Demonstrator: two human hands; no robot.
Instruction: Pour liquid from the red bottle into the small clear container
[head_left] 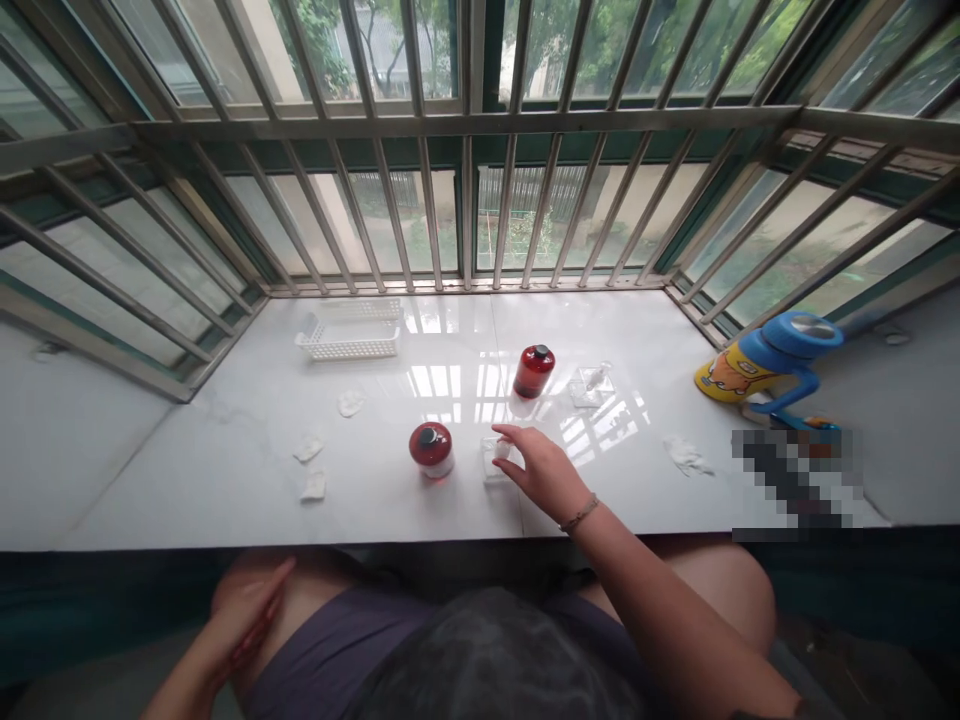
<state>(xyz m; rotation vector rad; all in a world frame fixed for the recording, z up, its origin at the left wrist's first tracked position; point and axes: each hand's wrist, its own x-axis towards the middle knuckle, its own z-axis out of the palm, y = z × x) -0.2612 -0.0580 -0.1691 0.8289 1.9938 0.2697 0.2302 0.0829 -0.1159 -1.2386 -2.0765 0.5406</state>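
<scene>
My right hand (541, 468) reaches over the table from the right. Its thumb and index finger are apart, around the upper part of a small clear square-based container (491, 468); whether they touch it is hard to make out. Just left of it stands a red bottle (431, 447) with a black cap. A second red bottle (535, 372), also black-capped, is farther back. Beside that one sits another clear square piece (592, 387) with a slanted clear part. My left hand (259, 615) lies on my left thigh below the table edge, fingers stretched out, holding nothing.
A white perforated basket (352, 345) stands at the back left. Crumpled white tissues (309, 447) lie on the left, another tissue (688, 455) on the right. A blue and yellow bottle (739, 372) with a handle tilts at the right. Metal bars (465, 125) close off the window.
</scene>
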